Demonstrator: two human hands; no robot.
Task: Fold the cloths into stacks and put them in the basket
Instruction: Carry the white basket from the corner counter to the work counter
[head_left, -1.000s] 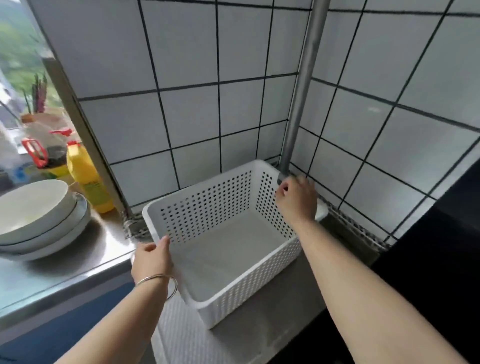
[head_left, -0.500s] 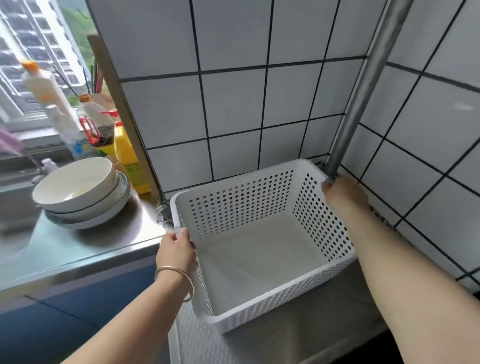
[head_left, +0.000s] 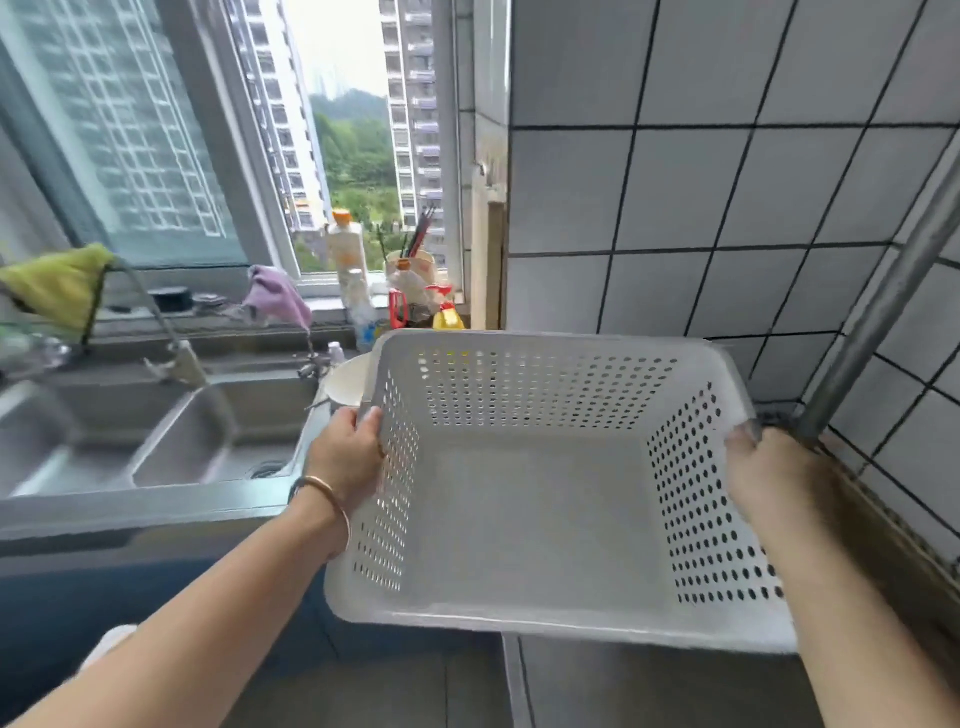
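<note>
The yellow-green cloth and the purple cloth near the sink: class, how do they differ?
The yellow-green cloth hangs spread out at the far left; the purple cloth hangs bunched, nearer the windowsill's middle. The yellow-green one looks larger. Both are unfolded, and neither is in the basket that the left hand and right hand hold.

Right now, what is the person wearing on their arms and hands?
Both forearms are bare, with no sleeves in view and no gloves. The left hand has a thin metal bangle, coppery gold in colour, around its wrist. The right hand and its wrist show no jewellery or watch. No rings can be made out on either hand.
</note>
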